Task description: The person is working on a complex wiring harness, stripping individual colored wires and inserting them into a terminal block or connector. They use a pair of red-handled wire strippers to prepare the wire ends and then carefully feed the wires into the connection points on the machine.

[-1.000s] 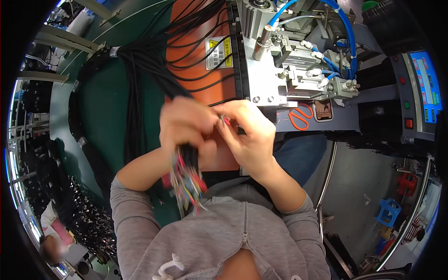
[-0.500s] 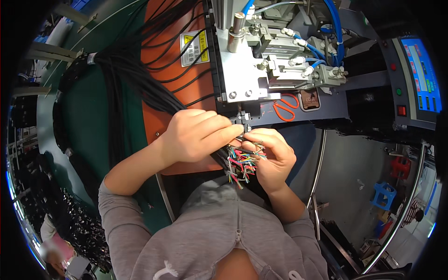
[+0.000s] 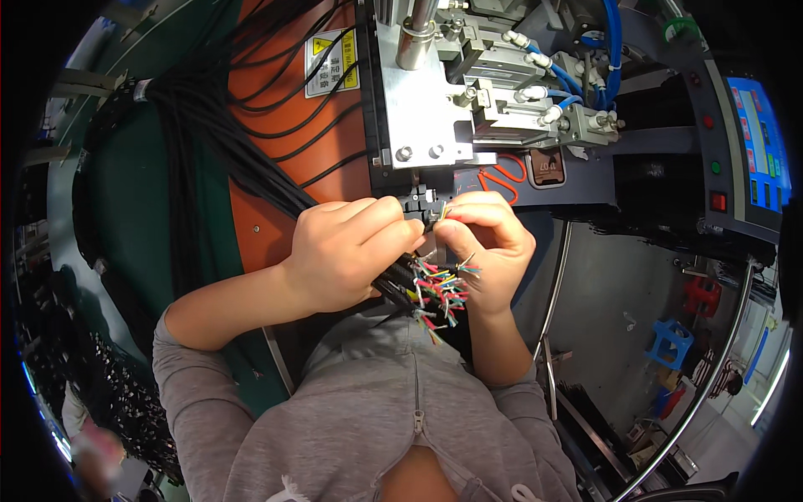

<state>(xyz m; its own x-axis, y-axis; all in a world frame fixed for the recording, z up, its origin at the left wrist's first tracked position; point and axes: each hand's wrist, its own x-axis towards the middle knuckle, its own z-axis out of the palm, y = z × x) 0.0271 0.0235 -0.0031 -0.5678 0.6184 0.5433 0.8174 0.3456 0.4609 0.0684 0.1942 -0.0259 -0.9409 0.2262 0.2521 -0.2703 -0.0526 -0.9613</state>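
Observation:
My left hand [image 3: 347, 251] is closed around black cables [image 3: 395, 280], just in front of a small black fixture [image 3: 421, 203] under the machine. Stripped ends with thin multicoloured wires [image 3: 439, 289] fan out below its fingers, red, green, yellow and white among them. Thumb and forefinger of my right hand [image 3: 498, 251] pinch a little group of thin wires [image 3: 444, 211] right beside the fixture. The other right fingers are curled, with a few loose wire ends near the palm. Whether the pinched wires touch the fixture is hidden by my fingertips.
Above my hands stands a machine with a bright metal plate [image 3: 422, 109] and blue air hoses [image 3: 612, 50]. Red-handled scissors [image 3: 504, 177] and a phone [image 3: 547, 167] lie to its right. Long black cables [image 3: 251, 171] run across the orange board [image 3: 255, 209]. A control screen [image 3: 759, 142] is far right.
My right hand has raised its pinched wires up to the black fixture. The left hand stays closed on the cables, its fingertips slightly left. The whole view has shifted a little.

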